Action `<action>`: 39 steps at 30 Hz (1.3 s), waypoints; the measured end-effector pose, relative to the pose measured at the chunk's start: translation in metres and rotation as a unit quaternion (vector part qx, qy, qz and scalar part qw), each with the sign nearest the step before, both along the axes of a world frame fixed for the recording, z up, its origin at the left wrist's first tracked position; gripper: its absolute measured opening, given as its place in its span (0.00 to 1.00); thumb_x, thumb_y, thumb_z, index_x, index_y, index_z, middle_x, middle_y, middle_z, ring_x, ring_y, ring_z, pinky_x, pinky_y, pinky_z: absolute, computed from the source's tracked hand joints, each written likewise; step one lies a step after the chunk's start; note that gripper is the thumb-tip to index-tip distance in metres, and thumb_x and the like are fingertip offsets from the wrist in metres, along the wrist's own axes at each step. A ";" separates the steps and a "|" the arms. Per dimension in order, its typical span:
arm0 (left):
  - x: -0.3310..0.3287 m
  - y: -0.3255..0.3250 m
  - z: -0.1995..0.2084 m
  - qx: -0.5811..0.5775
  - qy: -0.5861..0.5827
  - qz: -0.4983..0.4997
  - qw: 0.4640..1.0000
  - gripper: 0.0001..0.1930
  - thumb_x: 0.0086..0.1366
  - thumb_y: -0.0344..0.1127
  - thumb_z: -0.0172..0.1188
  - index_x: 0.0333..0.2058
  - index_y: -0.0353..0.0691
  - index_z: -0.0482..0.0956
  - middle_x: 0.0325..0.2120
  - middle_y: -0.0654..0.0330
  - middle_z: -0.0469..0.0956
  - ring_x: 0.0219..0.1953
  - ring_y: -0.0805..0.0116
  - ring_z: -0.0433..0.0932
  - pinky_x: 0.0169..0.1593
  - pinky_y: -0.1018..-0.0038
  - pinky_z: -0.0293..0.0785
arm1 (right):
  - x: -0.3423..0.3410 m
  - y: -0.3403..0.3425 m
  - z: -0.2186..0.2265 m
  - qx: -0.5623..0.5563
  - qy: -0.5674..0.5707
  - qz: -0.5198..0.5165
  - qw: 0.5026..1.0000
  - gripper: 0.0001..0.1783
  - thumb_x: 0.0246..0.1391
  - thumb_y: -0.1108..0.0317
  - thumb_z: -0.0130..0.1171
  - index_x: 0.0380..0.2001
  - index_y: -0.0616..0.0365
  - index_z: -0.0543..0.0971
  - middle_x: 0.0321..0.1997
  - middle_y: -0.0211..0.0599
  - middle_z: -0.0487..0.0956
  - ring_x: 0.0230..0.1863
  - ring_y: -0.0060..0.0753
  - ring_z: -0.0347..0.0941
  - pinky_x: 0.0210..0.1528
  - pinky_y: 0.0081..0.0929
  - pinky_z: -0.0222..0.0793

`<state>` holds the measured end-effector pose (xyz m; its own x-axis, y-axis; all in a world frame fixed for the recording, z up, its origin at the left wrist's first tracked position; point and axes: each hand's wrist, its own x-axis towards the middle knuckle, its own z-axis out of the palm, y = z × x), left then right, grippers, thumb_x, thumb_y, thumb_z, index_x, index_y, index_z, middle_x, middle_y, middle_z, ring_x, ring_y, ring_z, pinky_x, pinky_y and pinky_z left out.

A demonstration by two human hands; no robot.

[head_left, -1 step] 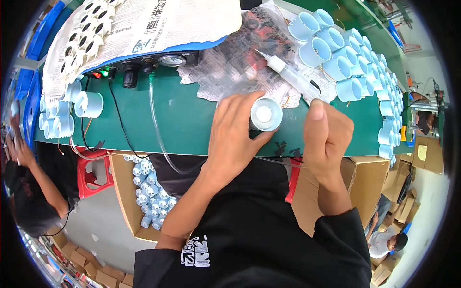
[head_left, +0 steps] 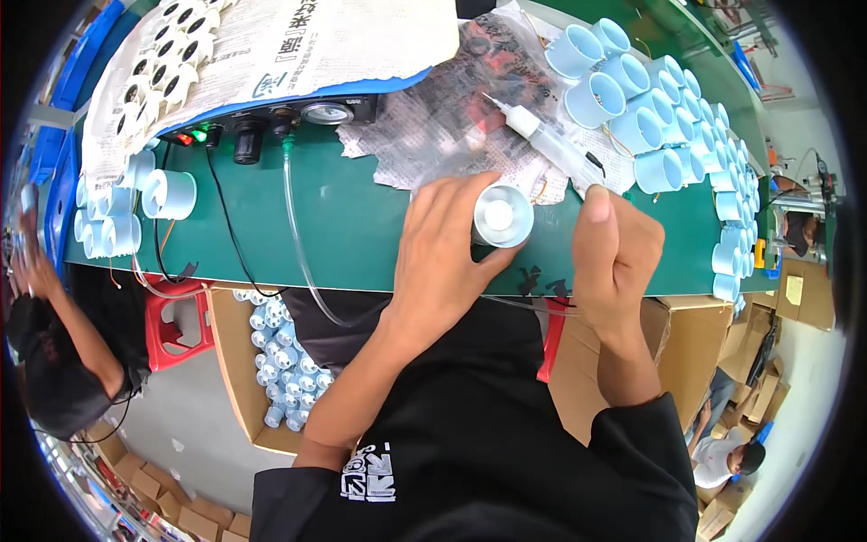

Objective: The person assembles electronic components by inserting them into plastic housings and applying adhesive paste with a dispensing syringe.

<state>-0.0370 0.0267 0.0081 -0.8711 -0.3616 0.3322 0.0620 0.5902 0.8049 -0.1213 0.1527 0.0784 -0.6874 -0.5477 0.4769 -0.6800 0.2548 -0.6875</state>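
My left hand (head_left: 447, 257) grips a light blue round plastic part (head_left: 502, 215) with a white centre, holding it upright over the green table (head_left: 361, 226). My right hand (head_left: 619, 253) is closed around the lower end of a clear syringe-like dispenser (head_left: 546, 137). The dispenser's white nozzle points up and left, away from the part, over crumpled newspaper (head_left: 433, 117). The two hands are close together, with the part between them.
Many light blue parts (head_left: 650, 117) lie in rows at the right; more are stacked at the left (head_left: 117, 217). A black control box (head_left: 298, 113) with gauge and clear hose sits under newspaper. Below are a cardboard box of parts (head_left: 280, 361), a red stool (head_left: 176, 325) and a person (head_left: 54, 361).
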 end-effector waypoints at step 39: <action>-0.003 -0.029 0.043 0.100 0.098 -0.104 0.985 0.15 0.53 0.29 0.67 0.30 0.40 0.66 0.54 0.51 0.69 0.54 0.47 0.69 0.54 0.62 0.66 | 0.026 0.046 -0.078 -0.136 -0.340 -0.049 0.929 0.11 0.65 0.68 0.47 0.42 0.66 0.74 0.27 0.35 0.73 0.20 0.18 0.69 0.17 0.12 0.62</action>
<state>-0.0403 -0.0023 0.0507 -0.8596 -0.2575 0.4413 0.3297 0.3802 0.8641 -0.0952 0.1983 0.0008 -0.9212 -0.3883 0.0263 -0.0481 0.0465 -0.9978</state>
